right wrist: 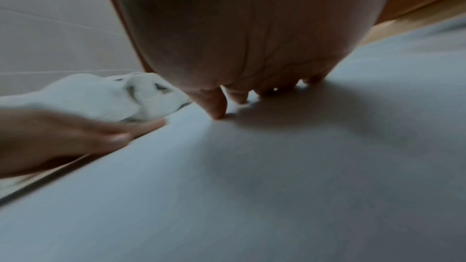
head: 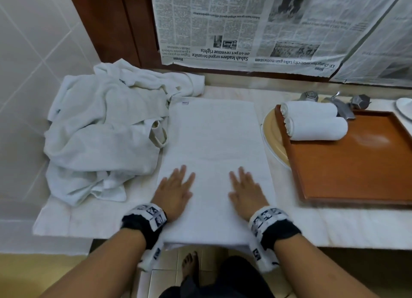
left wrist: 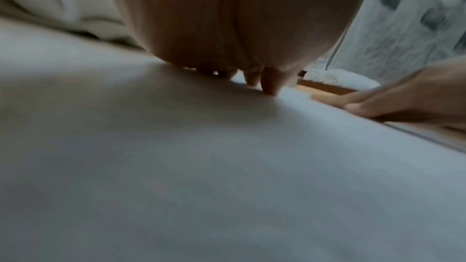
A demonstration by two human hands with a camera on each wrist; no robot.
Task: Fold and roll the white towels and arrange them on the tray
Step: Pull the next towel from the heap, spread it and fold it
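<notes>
Your left hand point(head: 175, 190) and right hand point(head: 246, 192) lie flat, fingers spread, gripping nothing, on the folded white terry towel point(head: 214, 141) at centre frame. Its near edge overhangs the counter: roll unevenly and it may slide off, or skew before reaching the brown wooden tray point(head: 356, 164) at right.

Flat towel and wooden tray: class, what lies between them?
In the head view, bare marble counter and the basin rim separate the flat towel from the wooden tray.
</notes>
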